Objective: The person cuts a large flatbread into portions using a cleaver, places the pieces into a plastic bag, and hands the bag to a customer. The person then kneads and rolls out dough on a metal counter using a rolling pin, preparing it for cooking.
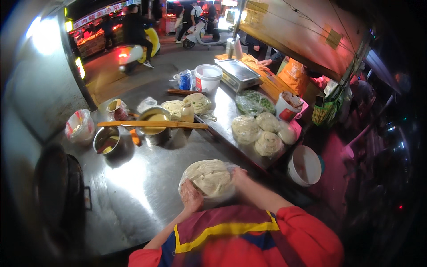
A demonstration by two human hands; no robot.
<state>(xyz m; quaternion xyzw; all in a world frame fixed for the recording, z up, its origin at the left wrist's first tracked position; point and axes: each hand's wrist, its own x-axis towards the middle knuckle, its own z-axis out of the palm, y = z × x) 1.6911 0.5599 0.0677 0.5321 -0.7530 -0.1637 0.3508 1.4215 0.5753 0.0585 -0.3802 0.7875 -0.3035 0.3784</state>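
A large round of dough [208,178] in clear plastic wrap lies at the near edge of the steel worktop [146,187]. My left hand [191,195] presses against its left side, fingers spread along the wrap. At its right side my right hand [238,175] has its fingers closed on the edge of the plastic wrap [230,166]. Beyond the dough, a long wooden stick [153,124] lies across a steel pot of pale batter [154,133]. Several plastic-wrapped dough balls [269,144] sit together to the right.
A small steel pot [106,140], a knotted plastic bag [80,127] and a dark pan [60,187] stand left. Behind are a white bucket [208,78], a scale [237,73] and bagged greens [255,101]. An empty-looking white bucket [305,166] stands right. A person rides a scooter [140,50] outside.
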